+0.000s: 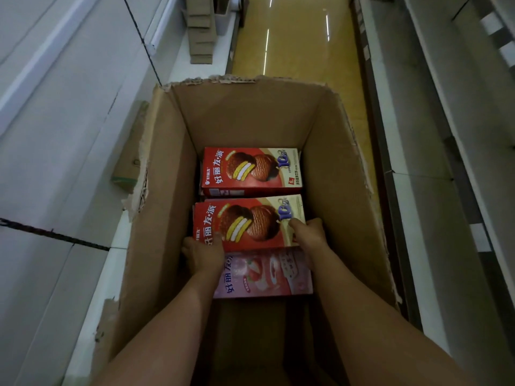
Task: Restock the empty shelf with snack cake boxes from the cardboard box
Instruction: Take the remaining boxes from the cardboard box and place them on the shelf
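A tall open cardboard box stands on the aisle floor below me. Inside lie two red snack cake boxes, one far and one near, and a pink snack cake box closest to me. Both my arms reach down into the carton. My left hand grips the near red box at its left end, thumb on top. My right hand grips the same box at its right end. The near red box overlaps the pink one.
White shelving runs along the left, with a flattened cardboard piece lying on it and stacked brown cartons farther back. More white shelves line the right. A glossy yellow floor stretches ahead.
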